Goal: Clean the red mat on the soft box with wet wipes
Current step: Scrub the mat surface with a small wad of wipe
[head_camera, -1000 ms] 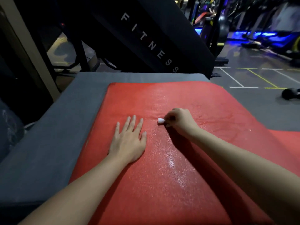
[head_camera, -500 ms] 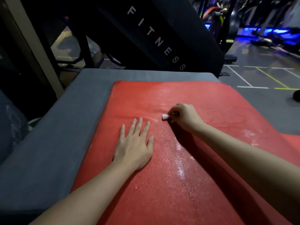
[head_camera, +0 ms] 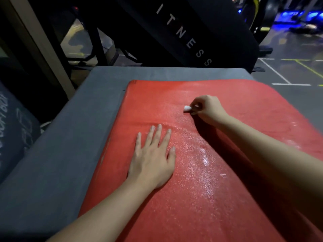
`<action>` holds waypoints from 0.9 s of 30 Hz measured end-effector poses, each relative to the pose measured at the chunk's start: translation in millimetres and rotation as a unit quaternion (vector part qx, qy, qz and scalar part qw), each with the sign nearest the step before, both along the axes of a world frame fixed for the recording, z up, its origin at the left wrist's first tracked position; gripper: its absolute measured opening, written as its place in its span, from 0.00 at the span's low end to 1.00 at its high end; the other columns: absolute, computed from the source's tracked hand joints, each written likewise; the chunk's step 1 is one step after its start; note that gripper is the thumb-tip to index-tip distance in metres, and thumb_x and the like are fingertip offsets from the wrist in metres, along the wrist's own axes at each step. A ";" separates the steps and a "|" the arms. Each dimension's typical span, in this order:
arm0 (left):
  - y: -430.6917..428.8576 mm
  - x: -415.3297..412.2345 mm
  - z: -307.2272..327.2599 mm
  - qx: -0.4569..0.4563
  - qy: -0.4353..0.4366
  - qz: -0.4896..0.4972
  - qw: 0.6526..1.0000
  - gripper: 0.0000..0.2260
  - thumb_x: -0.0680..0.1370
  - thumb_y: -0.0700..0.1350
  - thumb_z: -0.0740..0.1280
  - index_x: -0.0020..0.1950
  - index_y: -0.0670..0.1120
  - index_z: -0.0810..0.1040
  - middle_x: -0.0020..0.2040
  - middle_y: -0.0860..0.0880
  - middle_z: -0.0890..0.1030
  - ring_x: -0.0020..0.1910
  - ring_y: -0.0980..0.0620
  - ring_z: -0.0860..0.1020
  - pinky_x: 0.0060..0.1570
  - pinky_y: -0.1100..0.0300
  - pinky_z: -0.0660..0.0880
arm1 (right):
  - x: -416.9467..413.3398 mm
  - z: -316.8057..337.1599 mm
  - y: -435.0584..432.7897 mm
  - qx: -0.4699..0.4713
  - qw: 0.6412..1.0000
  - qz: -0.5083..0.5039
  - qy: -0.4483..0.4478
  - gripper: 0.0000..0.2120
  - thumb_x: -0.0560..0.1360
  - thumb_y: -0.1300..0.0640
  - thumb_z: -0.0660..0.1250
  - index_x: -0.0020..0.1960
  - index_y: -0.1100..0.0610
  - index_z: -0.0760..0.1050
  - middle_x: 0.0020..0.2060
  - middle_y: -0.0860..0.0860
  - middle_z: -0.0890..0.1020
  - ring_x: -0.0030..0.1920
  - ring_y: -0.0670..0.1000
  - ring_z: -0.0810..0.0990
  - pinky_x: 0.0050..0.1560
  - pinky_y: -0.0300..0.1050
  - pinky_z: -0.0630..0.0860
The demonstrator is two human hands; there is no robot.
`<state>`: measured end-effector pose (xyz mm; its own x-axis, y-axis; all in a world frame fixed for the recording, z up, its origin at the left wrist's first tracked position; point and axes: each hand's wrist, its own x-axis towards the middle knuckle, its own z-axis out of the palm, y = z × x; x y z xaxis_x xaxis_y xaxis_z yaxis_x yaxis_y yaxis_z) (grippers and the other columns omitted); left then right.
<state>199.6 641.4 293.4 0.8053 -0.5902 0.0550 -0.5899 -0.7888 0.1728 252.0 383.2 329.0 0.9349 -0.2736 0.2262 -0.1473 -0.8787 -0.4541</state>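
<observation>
A red mat [head_camera: 201, 198] lies on a grey soft box [head_camera: 70, 145] and glistens with wet streaks down its middle. My left hand [head_camera: 152, 158] rests flat on the mat, fingers straight and spread. Farther up the mat, my right hand [head_camera: 208, 110] grips a small bunched white wet wipe [head_camera: 187, 108] whose tip sticks out to the left and touches the mat. Most of the wipe is hidden inside the fist.
A black slanted panel [head_camera: 183, 37] lettered FITNESS stands behind the box. A dark padded block [head_camera: 12, 130] with chalk-like writing sits at the left. Gym floor [head_camera: 288, 72] with white and yellow lines lies to the right, with blue-lit machines beyond.
My right hand with the wipe has slid farther up the mat, away from me. My left hand has stayed flat in the same spot on the mat. The camera has swung to the left.
</observation>
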 end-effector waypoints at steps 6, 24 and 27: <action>-0.4 -0.5 0.7 0.002 0.004 0.001 1.000 0.33 0.78 0.62 0.33 0.83 0.57 0.42 0.84 0.53 0.40 0.81 0.55 0.37 0.80 0.44 0.37 | 61.3 5.8 -27.7 0.019 0.996 -0.084 -0.006 0.11 0.67 0.61 0.76 0.50 0.58 0.84 0.46 0.59 0.85 0.50 0.58 0.81 0.42 0.40 0.67; 0.9 0.5 1.1 -0.001 0.011 -0.003 1.000 0.31 0.79 0.61 0.36 0.84 0.57 0.43 0.84 0.53 0.40 0.81 0.55 0.35 0.79 0.44 0.36 | 109.6 12.0 -38.1 0.008 0.996 -0.086 0.003 0.09 0.70 0.61 0.73 0.50 0.60 0.84 0.45 0.61 0.85 0.50 0.57 0.83 0.42 0.36 0.67; 1.0 1.8 0.5 -0.001 0.005 -0.005 1.000 0.30 0.81 0.61 0.37 0.84 0.57 0.43 0.84 0.53 0.40 0.81 0.55 0.34 0.79 0.43 0.36 | 114.7 7.6 -35.9 0.038 0.995 -0.093 -0.013 0.06 0.73 0.64 0.70 0.49 0.62 0.84 0.45 0.58 0.86 0.45 0.45 0.79 0.38 0.30 0.65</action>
<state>201.3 642.4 293.9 0.7994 -0.5989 0.0470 -0.5965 -0.7821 0.1803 366.7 347.3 336.6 0.8603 -0.4591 0.2214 -0.2918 -0.7999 -0.5245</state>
